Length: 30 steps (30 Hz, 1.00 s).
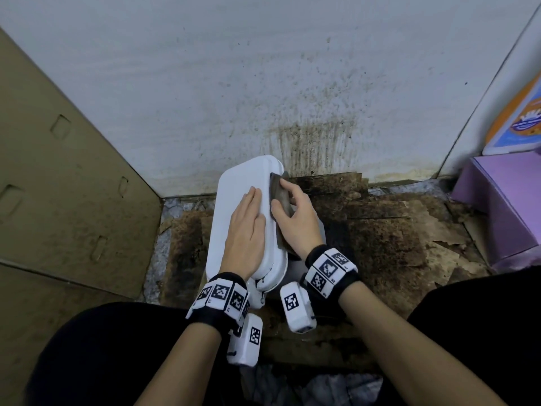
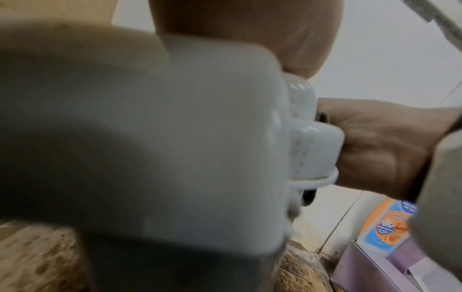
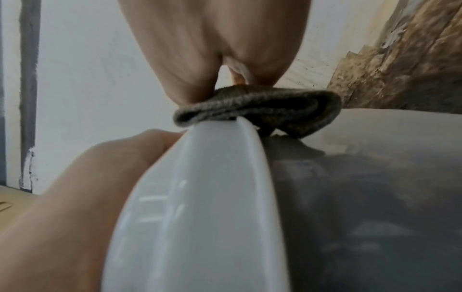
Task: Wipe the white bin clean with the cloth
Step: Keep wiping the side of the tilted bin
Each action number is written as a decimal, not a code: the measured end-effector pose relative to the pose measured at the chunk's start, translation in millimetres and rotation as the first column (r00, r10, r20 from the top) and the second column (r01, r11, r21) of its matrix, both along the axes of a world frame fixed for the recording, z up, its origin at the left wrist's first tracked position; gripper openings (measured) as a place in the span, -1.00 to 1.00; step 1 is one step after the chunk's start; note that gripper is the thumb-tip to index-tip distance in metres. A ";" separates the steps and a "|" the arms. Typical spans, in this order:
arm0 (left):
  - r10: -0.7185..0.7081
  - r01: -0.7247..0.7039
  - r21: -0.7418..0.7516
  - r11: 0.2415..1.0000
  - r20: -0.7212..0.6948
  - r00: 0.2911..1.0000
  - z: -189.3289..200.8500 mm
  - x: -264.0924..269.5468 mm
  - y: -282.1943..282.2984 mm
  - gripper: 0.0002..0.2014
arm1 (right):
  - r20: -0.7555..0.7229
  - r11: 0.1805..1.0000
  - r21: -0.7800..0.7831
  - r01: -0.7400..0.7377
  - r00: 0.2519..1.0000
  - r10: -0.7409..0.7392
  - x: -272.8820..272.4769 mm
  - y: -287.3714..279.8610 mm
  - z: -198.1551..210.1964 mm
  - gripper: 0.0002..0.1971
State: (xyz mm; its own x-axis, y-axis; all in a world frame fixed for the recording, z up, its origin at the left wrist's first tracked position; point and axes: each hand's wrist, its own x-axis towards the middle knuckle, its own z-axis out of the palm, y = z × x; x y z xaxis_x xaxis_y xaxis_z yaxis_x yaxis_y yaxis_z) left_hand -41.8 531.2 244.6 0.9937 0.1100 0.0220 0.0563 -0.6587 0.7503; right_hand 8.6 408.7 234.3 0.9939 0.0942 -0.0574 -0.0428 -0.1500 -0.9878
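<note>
The white bin (image 1: 234, 186) stands on the floor by the wall, its closed lid facing up. My left hand (image 1: 247, 227) lies flat on the lid, fingers straight, pressing down. My right hand (image 1: 292, 212) grips a folded dark grey cloth (image 1: 279, 191) against the lid's right rim. In the right wrist view the cloth (image 3: 250, 109) wraps over the white rim (image 3: 200, 197), pinched between thumb and fingers. In the left wrist view the bin (image 2: 150, 138) fills the picture, blurred, with the right hand (image 2: 375, 142) beyond its edge.
A stained white wall (image 1: 263, 83) rises behind the bin. Dirty, torn cardboard (image 1: 380, 230) covers the floor. A brown cardboard panel (image 1: 58, 186) leans at the left. A purple box (image 1: 503, 206) and an orange-blue package (image 1: 521, 118) stand at the right. My knees flank the bin.
</note>
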 end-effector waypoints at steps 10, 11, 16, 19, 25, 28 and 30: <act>-0.040 0.039 0.078 0.996 0.005 0.999 -0.2 3.3 -9.8 -0.49 | 0.004 0.990 0.113 0.083 0.996 -0.084 -66.6 -8.6 -16.1 -0.53; -0.043 0.042 0.083 0.996 0.009 0.999 -0.7 2.7 -9.7 -0.49 | 0.009 0.988 0.121 0.096 0.995 -0.098 -76.0 -8.3 -18.4 -0.54; -0.050 0.049 0.102 0.994 0.009 0.999 0.2 2.3 -13.4 -0.49 | 0.034 0.980 0.121 0.160 0.986 -0.165 -100.3 -6.9 -21.8 -0.55; -0.061 0.061 0.118 0.991 0.000 0.998 3.3 3.8 -23.3 -0.48 | 0.052 0.977 0.103 0.187 0.980 -0.193 -99.7 -10.9 -21.9 -0.56; -0.091 0.092 0.011 0.996 -0.057 0.994 13.0 5.3 -46.7 -0.47 | 0.023 0.967 0.110 0.229 0.972 -0.233 -85.2 -33.5 -13.6 -0.59; -0.144 0.139 -0.172 0.975 -0.020 0.989 17.7 3.1 -58.7 -0.48 | -0.012 0.966 0.102 0.240 0.971 -0.240 -76.2 -49.1 -12.9 -0.59; -0.138 0.132 -0.337 0.932 0.006 0.990 19.6 2.9 -61.8 -0.47 | -0.037 0.964 0.081 0.252 0.968 -0.250 -69.3 -58.0 -14.0 -0.58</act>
